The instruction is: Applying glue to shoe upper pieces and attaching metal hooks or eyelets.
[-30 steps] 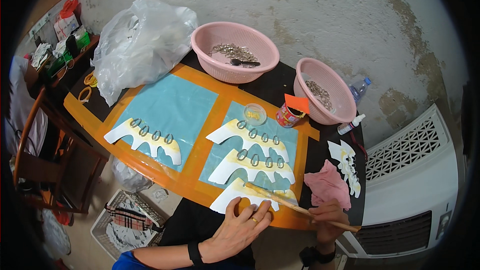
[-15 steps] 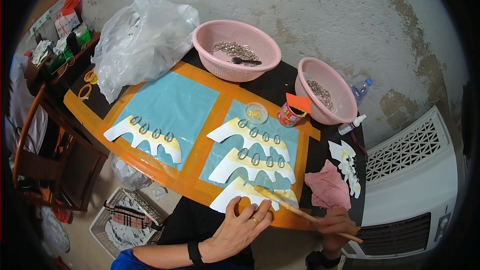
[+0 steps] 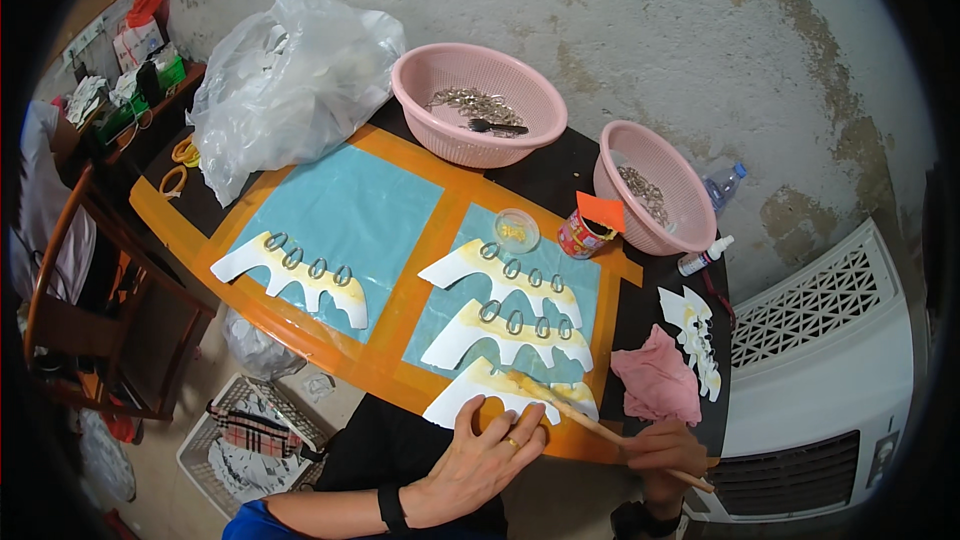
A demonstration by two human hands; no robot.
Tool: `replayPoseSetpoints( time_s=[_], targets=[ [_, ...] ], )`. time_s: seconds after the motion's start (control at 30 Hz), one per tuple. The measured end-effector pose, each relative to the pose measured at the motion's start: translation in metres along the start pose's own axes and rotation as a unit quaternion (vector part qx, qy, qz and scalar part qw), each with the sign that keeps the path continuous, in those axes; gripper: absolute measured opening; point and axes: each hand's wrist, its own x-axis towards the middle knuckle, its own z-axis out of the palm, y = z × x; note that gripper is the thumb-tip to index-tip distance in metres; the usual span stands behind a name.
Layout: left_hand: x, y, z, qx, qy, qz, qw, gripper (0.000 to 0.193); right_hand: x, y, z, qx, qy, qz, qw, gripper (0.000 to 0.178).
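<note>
My left hand (image 3: 478,465) lies with its fingers spread on the lower edge of a white, scalloped cut-out piece (image 3: 452,402) at the table's near edge. A ring and a dark wristband show on it. My right hand (image 3: 668,450) is closed round a thin wooden stick (image 3: 600,428), whose yellow-coated tip rests on the piece's upper edge. Yellowish paste marks that edge. Just beyond lie two similar white pieces, a nearer one (image 3: 458,342) and a farther one (image 3: 455,267), each with several oval metal rings along a yellowed edge. Another ringed piece (image 3: 250,258) lies at left.
Beyond the pieces stand a small clear dish (image 3: 531,244) with yellow bits, a tin (image 3: 577,237) with an orange flap, and two pink baskets (image 3: 478,145) (image 3: 612,202) holding metal rings. Pink cloth (image 3: 652,380) and more white pieces (image 3: 680,312) lie right; a plastic bag (image 3: 300,90) stands far left.
The stick and my right hand have shifted slightly left, the tip sliding a little along the piece's edge. My left hand keeps its place on the piece. The whole view has shifted slightly.
</note>
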Motion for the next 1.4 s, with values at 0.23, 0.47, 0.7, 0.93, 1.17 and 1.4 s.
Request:
replayPoseSetpoints(
  time_s=[0.23, 0.47, 0.7, 0.93, 1.17, 1.4],
  targets=[
    [0.000, 0.002, 0.001, 0.002, 0.002, -0.004, 1.000, 0.039, -0.001, -0.008, -0.017, -0.054, 0.019, -0.011, 0.998, 0.020],
    [-0.001, 0.001, -0.001, 0.036, 0.000, 0.004, 0.999, 0.038, 0.008, -0.003, 0.004, 0.040, 0.004, -0.010, 0.999, 0.020],
    [-0.004, 0.000, -0.001, 0.059, -0.010, 0.019, 0.998, 0.039, 0.025, 0.002, 0.026, 0.070, -0.052, 0.011, 0.996, 0.020],
    [-0.006, 0.000, 0.001, 0.056, -0.015, 0.019, 0.998, 0.039, 0.024, -0.001, 0.020, 0.056, -0.061, 0.020, 0.996, 0.021],
    [-0.004, 0.001, -0.001, 0.066, -0.010, 0.017, 0.998, 0.039, 0.021, 0.001, 0.010, 0.065, -0.024, 0.035, 0.997, 0.022],
    [-0.003, 0.001, -0.001, 0.072, -0.007, 0.017, 0.997, 0.038, 0.021, 0.005, 0.014, 0.042, -0.042, 0.004, 0.998, 0.013]
  ],
)
